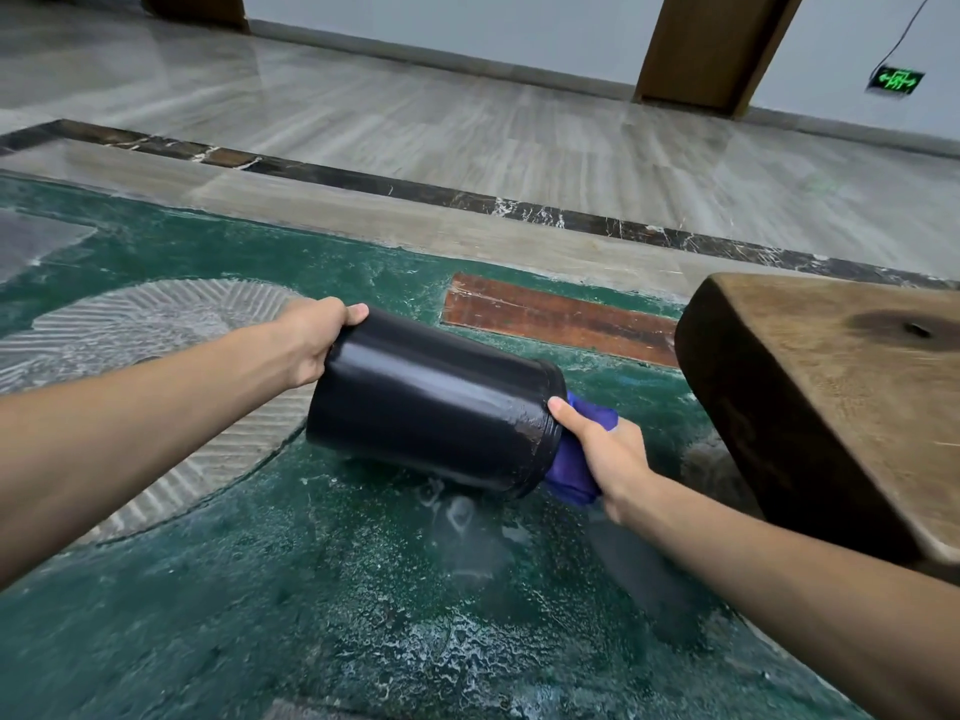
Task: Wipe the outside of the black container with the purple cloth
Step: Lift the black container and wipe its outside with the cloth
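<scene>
A glossy black cylindrical container (431, 402) is held on its side in the air above the green floor. My left hand (311, 337) grips its upper-left end, with the thumb over the edge. My right hand (605, 452) holds a bunched purple cloth (571, 470) pressed against the container's lower-right end, thumb resting on the black rim. Most of the cloth is hidden behind the hand and the container.
A thick dark wooden bench or table (831, 397) juts in at the right, close to my right forearm. Below is a worn green floor (260, 615) with a reddish wooden inset (561, 319). Grey marble floor, wooden pillars (711, 49) and a green exit sign (894, 80) lie beyond.
</scene>
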`<state>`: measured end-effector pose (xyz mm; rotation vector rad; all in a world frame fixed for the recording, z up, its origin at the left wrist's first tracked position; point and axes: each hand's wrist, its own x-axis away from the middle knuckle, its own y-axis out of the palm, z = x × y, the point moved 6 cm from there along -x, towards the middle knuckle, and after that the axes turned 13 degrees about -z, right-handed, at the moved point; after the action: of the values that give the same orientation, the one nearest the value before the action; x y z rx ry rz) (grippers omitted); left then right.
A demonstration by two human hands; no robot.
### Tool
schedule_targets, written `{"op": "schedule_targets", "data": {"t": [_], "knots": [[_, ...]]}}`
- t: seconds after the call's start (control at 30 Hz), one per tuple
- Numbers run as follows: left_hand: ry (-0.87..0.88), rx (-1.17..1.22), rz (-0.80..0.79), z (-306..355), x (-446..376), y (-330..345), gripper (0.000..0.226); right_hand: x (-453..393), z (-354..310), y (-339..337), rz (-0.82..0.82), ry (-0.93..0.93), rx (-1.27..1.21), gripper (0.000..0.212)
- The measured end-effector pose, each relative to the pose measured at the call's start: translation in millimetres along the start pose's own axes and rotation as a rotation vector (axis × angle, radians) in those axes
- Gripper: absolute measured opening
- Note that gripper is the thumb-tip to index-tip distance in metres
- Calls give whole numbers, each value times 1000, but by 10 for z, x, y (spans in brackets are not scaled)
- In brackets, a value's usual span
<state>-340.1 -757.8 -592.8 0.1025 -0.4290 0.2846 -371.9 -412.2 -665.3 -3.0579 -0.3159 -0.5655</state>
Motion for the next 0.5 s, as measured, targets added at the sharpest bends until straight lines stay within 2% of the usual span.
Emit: {"op": "schedule_targets", "data": {"t": [0.13, 0.2, 0.33, 0.4, 0.5], "knots": [[35, -7, -204, 22, 21, 104, 23, -152, -100, -64, 85, 35, 0, 38], [105, -141, -251, 53, 89, 51, 35, -245, -193, -127, 115, 51, 4, 46], [178, -519, -379, -103, 293, -120, 26, -401, -277, -194, 160, 67, -41, 48], [187, -604, -312, -198, 324, -146, 26, -434, -304, -213, 170, 84, -76, 47], [293, -547, -193, -132, 319, -76, 23, -453, -359, -236, 183, 112, -119, 54]]}}
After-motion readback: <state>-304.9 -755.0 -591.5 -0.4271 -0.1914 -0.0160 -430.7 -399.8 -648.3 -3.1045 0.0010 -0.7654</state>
